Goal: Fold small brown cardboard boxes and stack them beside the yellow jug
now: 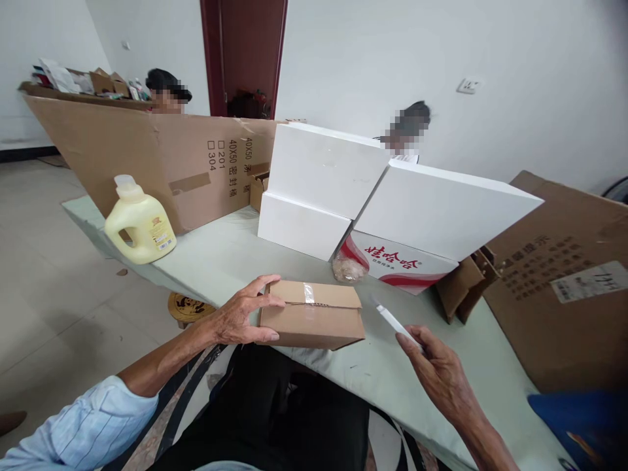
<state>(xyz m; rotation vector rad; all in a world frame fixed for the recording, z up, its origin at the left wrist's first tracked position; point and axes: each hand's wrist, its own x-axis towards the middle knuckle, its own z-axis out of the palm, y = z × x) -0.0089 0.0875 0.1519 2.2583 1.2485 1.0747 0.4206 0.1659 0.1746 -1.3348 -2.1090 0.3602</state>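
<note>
A small brown cardboard box [314, 324] sits at the table's near edge, with a strip of clear tape [309, 293] over its flap seam. My left hand [245, 314] grips the left end of this box, fingers on top and thumb low on the near side. In my right hand [434, 360] is a white utility knife [395, 322], held to the right of the box and pointing up and left toward it. The tip is apart from the cardboard. Behind the box lies a clear-wrapped bundle [350, 267], its contents unclear.
White boxes [324, 176] and a red-and-white carton [392, 261] stand stacked at the back. A yellow detergent jug [140, 222] is at the left before a large cardboard sheet [196, 170]. More cardboard [564, 281] stands at right. Two people sit beyond. A stool [189, 307] is below left.
</note>
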